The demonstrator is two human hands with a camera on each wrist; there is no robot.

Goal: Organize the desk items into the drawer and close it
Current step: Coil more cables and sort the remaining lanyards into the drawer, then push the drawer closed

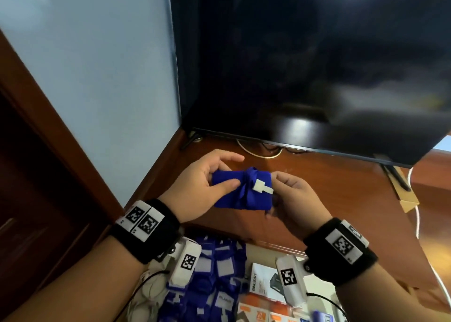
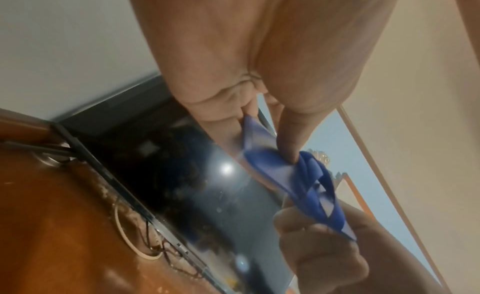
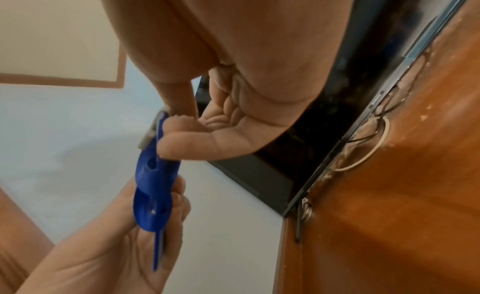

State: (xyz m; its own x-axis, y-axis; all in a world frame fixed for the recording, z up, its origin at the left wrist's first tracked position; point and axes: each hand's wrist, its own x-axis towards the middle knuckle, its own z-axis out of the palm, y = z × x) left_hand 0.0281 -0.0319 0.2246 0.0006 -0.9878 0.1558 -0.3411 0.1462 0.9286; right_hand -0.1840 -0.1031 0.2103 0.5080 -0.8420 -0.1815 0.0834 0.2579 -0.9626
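Below the hands, at the near edge of the head view, the open drawer (image 1: 253, 248) holds rows of folded blue pouches (image 1: 214, 273) with white labels, and beside them to the right several small printed boxes (image 1: 262, 281). A white cable bundle (image 1: 148, 290) lies at the drawer's left side.

Above the drawer front, both hands hold one blue fabric pouch (image 1: 240, 191) in the air over the wooden desk (image 1: 329, 195). The left hand (image 1: 202, 190) grips the pouch's left end, thumb pressed on top and fingers curled behind. The right hand (image 1: 296, 204) pinches the right end between thumb and forefinger, close to the white plastic tab (image 1: 262, 186) that sits on the knotted middle of the pouch. The right wrist view confirms the pinch at the pouch's edge. Black wristbands with printed markers sit on both wrists.

Farther back, a dark television (image 1: 317, 65) stands on the desk, with a white cord (image 1: 261, 153) and dark wires under its lower edge. A pale blue wall (image 1: 97, 65) lies to the left.
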